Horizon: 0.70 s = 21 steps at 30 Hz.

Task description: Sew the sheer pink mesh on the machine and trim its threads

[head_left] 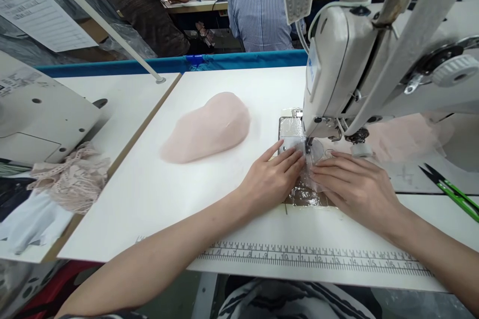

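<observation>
My left hand point(273, 177) and my right hand point(355, 184) lie flat side by side on the white sewing table point(157, 194), fingers stretched forward. Both press on a small sheer piece of fabric point(309, 179) lying over the shiny needle plate point(292, 127). The fingertips nearly reach the presser foot and needle point(308, 147) of the white sewing machine point(337, 79). The fabric is nearly see-through, so its outline is hard to make out.
A pile of pale pink moulded fabric pieces point(207, 129) lies to the left. Pink lace point(71, 179) heaps on the neighbouring table. Green-handled snips point(451, 192) lie at right. A printed ruler point(318, 257) runs along the front edge. Two people work at machines behind.
</observation>
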### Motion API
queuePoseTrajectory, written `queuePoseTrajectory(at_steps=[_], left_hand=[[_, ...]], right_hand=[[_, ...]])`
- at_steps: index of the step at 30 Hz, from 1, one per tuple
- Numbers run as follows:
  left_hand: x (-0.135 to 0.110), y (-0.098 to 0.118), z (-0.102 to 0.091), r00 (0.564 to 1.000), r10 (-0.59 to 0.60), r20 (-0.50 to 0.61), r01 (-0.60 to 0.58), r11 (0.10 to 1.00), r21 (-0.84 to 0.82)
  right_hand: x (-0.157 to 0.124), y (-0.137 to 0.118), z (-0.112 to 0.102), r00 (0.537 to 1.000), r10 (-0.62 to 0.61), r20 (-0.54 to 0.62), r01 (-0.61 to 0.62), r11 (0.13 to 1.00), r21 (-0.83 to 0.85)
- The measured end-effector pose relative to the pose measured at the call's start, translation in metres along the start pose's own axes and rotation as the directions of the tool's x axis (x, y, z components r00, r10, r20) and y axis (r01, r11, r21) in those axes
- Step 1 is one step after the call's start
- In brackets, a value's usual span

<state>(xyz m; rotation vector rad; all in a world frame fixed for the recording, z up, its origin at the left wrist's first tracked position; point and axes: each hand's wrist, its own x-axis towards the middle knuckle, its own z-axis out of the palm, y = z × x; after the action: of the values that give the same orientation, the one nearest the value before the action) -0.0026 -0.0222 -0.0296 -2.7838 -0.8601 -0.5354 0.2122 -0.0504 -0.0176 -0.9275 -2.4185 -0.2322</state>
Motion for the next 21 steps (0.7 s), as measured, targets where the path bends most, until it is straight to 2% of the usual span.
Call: queuePoseTrajectory(at_steps=[10,21], left_hand=[[-0.0004,-0.0009,0.0002,1.0,-0.001,0.019,0.002,1.0,-0.017],[0.0041,-0.0041,-0.0016,1.0,-0.021,0.023,0.022,0.999,-0.031]], right_hand=[[-0.0029,0.0009,0.0013,0.999,0.006,0.05,-0.005,1.0,-0.023],[-0.0011,0.0015,0.002,0.999,0.022,0.028,-0.02,0.999,-0.039]])
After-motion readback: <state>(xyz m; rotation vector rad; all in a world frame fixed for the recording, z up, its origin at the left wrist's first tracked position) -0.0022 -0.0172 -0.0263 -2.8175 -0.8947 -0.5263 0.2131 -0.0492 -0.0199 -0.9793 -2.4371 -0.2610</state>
